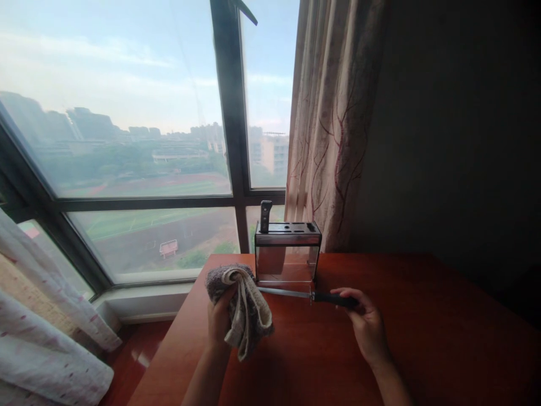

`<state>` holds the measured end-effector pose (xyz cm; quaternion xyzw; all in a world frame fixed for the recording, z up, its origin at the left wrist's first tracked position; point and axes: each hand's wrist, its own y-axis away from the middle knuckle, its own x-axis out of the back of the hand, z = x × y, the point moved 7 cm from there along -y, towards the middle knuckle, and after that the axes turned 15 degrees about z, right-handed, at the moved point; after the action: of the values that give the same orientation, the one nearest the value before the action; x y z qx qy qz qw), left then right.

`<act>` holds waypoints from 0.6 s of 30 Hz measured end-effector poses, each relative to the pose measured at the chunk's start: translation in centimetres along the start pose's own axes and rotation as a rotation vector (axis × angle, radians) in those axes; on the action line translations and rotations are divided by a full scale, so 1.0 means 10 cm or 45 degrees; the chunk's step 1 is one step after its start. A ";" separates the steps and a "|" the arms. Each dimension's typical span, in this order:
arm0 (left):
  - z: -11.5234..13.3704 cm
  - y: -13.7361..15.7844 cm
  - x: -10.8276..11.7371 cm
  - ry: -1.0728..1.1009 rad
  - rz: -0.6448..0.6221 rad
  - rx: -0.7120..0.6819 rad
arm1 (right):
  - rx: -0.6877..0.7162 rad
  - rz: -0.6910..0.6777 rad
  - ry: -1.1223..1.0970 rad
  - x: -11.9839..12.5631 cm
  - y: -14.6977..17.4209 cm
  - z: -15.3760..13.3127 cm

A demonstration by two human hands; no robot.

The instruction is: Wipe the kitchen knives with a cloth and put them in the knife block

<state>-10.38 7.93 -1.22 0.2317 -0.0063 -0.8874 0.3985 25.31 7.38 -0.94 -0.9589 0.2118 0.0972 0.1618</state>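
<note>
The right hand (367, 326) grips a sharpening steel (291, 293) by its handle, its rod tip at the cloth (245, 304) bunched in the left hand (220, 321) (wiping seemingly barely begun), near the knife block (287, 251) on the desk (422, 338).

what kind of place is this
Likely a room in a high-rise flat: a wooden table by a big window over a city, a patterned curtain, and a knife block.
</note>
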 end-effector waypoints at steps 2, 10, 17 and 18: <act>-0.01 -0.03 0.02 0.034 0.018 0.064 | 0.005 -0.103 0.048 -0.07 0.03 -0.06; 0.06 0.04 -0.04 0.164 -0.048 0.147 | -0.160 -0.132 0.170 -0.11 0.03 0.06; 0.12 0.12 -0.06 0.144 -0.147 0.062 | -0.182 -0.062 0.235 -0.07 0.03 0.15; 0.14 0.10 -0.05 0.143 -0.136 0.040 | -0.179 -0.084 0.204 -0.10 0.03 0.13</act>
<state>-9.95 7.38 0.38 0.2874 0.0144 -0.8929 0.3464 24.16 7.90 -1.94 -0.9791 0.1848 0.0293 0.0797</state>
